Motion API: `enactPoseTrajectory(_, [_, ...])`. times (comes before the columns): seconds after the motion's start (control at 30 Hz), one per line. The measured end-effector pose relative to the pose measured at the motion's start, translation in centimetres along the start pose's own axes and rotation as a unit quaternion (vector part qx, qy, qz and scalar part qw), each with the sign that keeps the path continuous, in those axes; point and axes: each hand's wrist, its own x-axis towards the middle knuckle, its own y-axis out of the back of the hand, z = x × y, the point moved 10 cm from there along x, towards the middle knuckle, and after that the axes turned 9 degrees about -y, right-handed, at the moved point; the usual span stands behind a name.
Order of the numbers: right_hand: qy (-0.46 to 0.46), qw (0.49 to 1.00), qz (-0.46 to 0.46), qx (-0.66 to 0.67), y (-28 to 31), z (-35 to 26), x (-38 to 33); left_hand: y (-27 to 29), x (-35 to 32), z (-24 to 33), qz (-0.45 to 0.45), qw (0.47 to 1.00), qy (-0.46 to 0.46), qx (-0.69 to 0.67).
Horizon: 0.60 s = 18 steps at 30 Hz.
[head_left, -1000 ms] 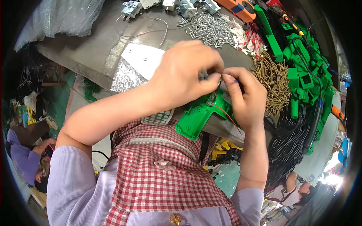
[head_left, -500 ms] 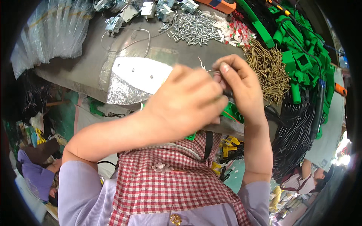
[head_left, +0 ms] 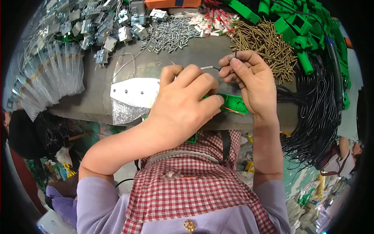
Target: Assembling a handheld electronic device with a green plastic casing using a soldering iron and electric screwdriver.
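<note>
My left hand (head_left: 187, 99) curls over a green plastic housing (head_left: 235, 102), whose open, ribbed end shows past the fingers; the rest lies beneath the hand. A thin copper-coloured wire (head_left: 233, 110) runs along its near edge. To its right, my right hand (head_left: 251, 78) is raised, with thumb and forefinger pinching a thin black wire (head_left: 216, 67). That wire has a white sleeve (head_left: 207, 68) on it toward the left hand. Left of my hands lies a white pad (head_left: 134, 91) with dark dots and a crinkled silvery film (head_left: 128, 111).
Silver screws (head_left: 171, 35), red-and-white small parts (head_left: 214, 21) and brass-coloured screws (head_left: 265, 46) lie in heaps at the back. Green housings (head_left: 300, 25) and black cables (head_left: 311, 117) crowd the right. Clear plastic bags (head_left: 58, 74) and metal parts (head_left: 101, 35) fill the left. Other people sit beyond both sides.
My hands have drawn apart, and the black wire with its white sleeve now shows between them. More of the green housing is uncovered. The whole view has shifted.
</note>
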Motion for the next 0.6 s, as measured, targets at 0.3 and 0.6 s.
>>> enactPoseTrajectory(0.3, [0.013,0.998,-0.015,-0.06,-2.4,1.4,-1.5,1.4,-0.3,-5.6,0.014,0.983,0.138,-0.119])
enactPoseTrajectory(0.6, [-0.014,0.992,-0.02,-0.123,-3.2,2.2,-1.1,0.9,-1.3,-7.6,0.035,0.957,0.22,-0.187])
